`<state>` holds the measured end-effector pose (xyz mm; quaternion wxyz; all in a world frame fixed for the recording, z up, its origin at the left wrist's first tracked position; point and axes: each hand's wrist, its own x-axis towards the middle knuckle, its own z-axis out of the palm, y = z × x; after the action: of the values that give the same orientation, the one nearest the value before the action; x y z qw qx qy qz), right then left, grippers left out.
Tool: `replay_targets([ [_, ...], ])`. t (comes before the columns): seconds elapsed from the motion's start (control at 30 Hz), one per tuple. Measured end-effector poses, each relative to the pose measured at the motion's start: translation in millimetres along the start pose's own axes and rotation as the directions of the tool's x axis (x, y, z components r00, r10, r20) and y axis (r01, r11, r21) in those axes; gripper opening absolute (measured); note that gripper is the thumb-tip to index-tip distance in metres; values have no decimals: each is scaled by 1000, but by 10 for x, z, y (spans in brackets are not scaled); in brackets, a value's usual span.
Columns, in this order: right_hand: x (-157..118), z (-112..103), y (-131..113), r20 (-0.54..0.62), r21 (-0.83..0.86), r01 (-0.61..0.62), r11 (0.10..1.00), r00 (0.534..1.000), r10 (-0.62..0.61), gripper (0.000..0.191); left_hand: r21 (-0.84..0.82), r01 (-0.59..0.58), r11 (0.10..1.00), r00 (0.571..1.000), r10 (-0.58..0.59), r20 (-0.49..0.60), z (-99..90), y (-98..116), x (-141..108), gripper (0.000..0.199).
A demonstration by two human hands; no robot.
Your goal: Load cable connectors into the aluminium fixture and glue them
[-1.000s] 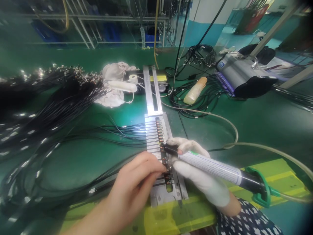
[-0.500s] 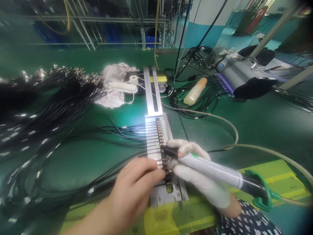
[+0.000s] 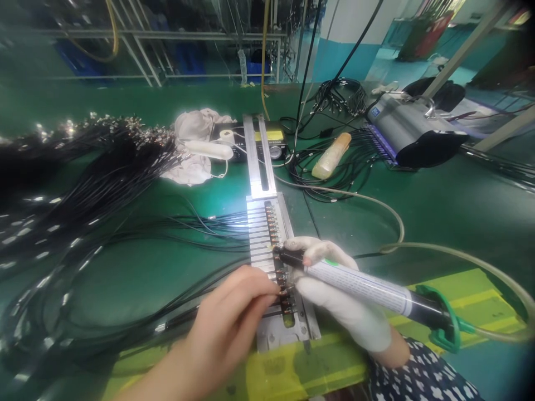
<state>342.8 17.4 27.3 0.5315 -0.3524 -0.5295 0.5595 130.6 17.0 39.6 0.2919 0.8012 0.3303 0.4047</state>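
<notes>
A metal fixture [image 3: 261, 253] holds a row of thin black cables [image 3: 228, 240], their small connector ends [image 3: 273, 225] lined up along its dark strip. My right hand [image 3: 334, 295], in a white glove with bare fingertips, grips a glue syringe [image 3: 359, 287] with a white label and a green cap. The syringe's black front end points at the middle of the connector row, its tip touching or just above it. Over the near connectors, my bare left hand [image 3: 234, 312] pinches thumb and forefinger together; what lies between them is too small to make out.
Large black cable bundles [image 3: 121, 167] cover the left of the green table. Behind the fixture stand a black control box [image 3: 273, 147], a white cloth [image 3: 194, 125] and a wrapped bar [image 3: 332, 156]. A grey lamp-like unit [image 3: 412, 128] sits right. A clear hose [image 3: 460, 256] trails from the syringe.
My left fingertips have drawn into a tighter pinch at the near connectors. The syringe stays at nearly the same spot on the row. The whole view has shifted slightly.
</notes>
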Motion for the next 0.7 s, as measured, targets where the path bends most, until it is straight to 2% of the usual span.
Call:
replay_targets([
  [0.23, -4, 11, 5, -8, -23, 14, 1000, 1000, -14, 20, -37, 31, 999, 999, -30, 20, -9, -36, -23, 28],
  [0.7, -8, 14, -16, 0, -46, 9, 999, 1000, -9, 18, -173, 179, 968, 984, -181, 8, 21, -24, 7, 26],
])
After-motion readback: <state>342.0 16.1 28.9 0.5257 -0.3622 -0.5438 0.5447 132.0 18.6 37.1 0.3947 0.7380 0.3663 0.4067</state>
